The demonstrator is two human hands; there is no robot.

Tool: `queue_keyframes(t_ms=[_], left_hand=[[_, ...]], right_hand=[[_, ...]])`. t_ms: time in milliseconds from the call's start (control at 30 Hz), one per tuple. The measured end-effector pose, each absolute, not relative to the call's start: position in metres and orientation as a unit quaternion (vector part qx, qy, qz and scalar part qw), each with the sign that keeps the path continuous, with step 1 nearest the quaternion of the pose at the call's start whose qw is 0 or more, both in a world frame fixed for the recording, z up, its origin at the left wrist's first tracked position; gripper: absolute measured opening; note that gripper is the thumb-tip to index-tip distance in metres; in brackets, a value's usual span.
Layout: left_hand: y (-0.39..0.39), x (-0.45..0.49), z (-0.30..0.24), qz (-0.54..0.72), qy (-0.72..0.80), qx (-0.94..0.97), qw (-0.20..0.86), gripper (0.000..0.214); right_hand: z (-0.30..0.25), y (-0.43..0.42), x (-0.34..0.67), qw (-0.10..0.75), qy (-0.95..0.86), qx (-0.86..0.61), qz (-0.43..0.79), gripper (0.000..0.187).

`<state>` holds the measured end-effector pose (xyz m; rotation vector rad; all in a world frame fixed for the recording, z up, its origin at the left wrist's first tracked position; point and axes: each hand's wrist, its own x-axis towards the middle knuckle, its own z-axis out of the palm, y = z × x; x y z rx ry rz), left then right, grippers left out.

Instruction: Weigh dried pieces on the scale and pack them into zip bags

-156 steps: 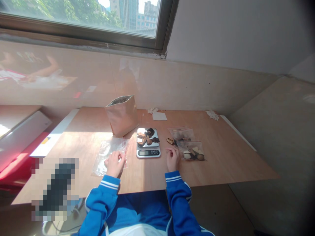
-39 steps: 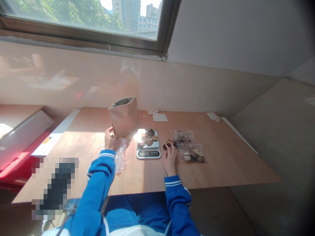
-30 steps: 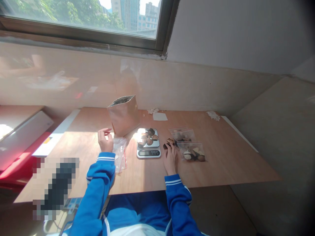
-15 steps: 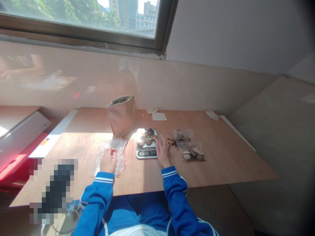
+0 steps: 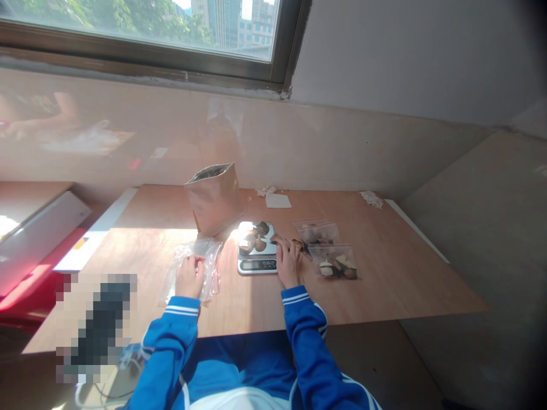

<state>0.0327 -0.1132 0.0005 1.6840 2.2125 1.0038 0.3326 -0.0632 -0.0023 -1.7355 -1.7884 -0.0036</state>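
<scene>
A small digital scale [image 5: 256, 263] sits mid-table with several dark dried pieces [image 5: 255, 236] on its pan. My right hand [image 5: 288, 262] is beside the scale's right edge, fingers pinched on a brown piece [image 5: 276, 238] at the pan's rim. My left hand [image 5: 190, 276] rests curled on an empty clear zip bag [image 5: 205, 255] left of the scale. An open tan paper pouch [image 5: 213, 199] stands behind them. Two filled clear bags [image 5: 333, 263] lie to the right, and another loose piece [image 5: 298, 244] lies near my fingers.
The wooden table [image 5: 384, 267] has paper scraps [image 5: 277, 200] and crumpled tissue [image 5: 370, 199] along the back wall. A white board [image 5: 98, 230] lies along the left edge, with a red surface beyond. A window runs above the tiled wall.
My left hand came back from the pouch and settled on the empty bag. My right hand moved from the loose piece toward the scale's right edge, now pinching a piece there.
</scene>
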Motion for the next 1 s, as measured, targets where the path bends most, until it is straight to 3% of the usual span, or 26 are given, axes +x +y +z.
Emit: queue_keyframes(t_ms=[167,1000], left_hand=[[-0.113,0.033,-0.002,0.348,0.732,0.579,0.084,0.014],[-0.114,0.032,-0.005,0.374,0.701,0.604,0.062,0.015]], right_hand=[[-0.012,-0.073,0.348,0.328,-0.604,-0.726,-0.038,0.033],[-0.005,-0.083,0.348,0.295,-0.61,-0.735,-0.019,0.032]])
